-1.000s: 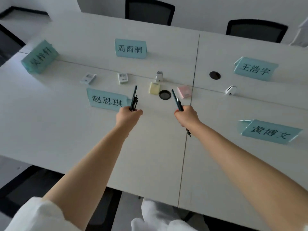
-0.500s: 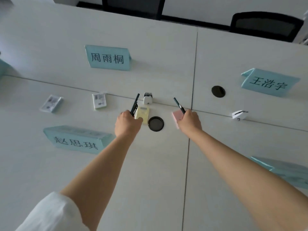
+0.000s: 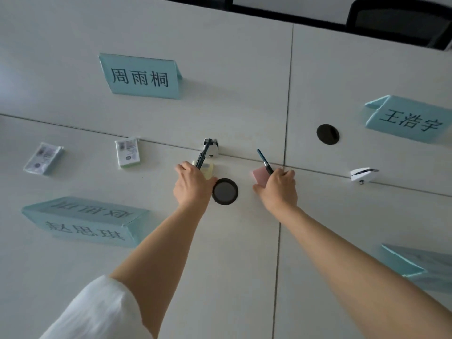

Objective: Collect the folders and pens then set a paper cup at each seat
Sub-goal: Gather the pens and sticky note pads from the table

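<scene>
Obs., left to right along the white table.

Far left: two small wrapped packets and; print on them too small to read. Nearer edge, a teal name card seen upside down, characters not legible to me from here. Beyond, a second card reads 周雨桐.

Left hand: fingers curled round a dark pen, long axis pointing up and away, tip over a small white clip-like item. A yellow pad lies directly under this hand's fingertips, touching or just beside; cannot tell which.

Centre: round dark cable port between the hands.

Right hand: fingers curled round a second pen, axis leaning up-left. A pink pad sits at the thumb side, just ahead of the fingers, apparently touched.

Judgement: each pad lies nearest its own hand; both hands already carry pens, so any pickup depends on spare fingers.

Right: a second port, white clip, card reading 王浩宇. No folders or paper cups in view.
</scene>
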{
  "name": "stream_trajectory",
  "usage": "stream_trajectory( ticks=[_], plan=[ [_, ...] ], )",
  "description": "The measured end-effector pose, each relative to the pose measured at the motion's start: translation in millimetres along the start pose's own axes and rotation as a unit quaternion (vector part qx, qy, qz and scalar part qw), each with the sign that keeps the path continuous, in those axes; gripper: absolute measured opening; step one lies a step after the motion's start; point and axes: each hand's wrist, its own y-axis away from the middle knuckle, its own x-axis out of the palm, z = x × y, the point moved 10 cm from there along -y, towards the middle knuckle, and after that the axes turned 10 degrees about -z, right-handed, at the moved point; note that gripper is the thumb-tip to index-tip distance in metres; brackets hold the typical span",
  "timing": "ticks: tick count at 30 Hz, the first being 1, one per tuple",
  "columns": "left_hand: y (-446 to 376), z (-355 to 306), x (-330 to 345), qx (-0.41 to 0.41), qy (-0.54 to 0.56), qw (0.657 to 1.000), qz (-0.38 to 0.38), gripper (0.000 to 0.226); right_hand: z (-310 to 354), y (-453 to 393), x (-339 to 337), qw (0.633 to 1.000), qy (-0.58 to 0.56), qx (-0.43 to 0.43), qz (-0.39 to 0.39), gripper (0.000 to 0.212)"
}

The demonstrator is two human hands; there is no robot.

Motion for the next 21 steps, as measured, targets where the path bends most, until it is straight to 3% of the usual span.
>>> stream_trajectory(
  ticks=[7,11,21],
  plan=[
    [6.9,18.6,-9.1,-0.028,0.033,0.999,0.021,0.065,14.8,11.3,-12.4,0.999,0.01,-0.011,-0.032,0.048],
    [3.5,26.7,-43.2,-0.006,0.04,0.999,0.027,0.065,54.8,28.2,-41.1,0.994,-0.063,-0.026,-0.081,0.047],
    [-74.5,110.9,-178.4,-0.005,0.027,0.994,-0.105,0.055,222.0,70.3,-35.6,0.978,-0.18,-0.102,-0.005,0.052]
  ],
)
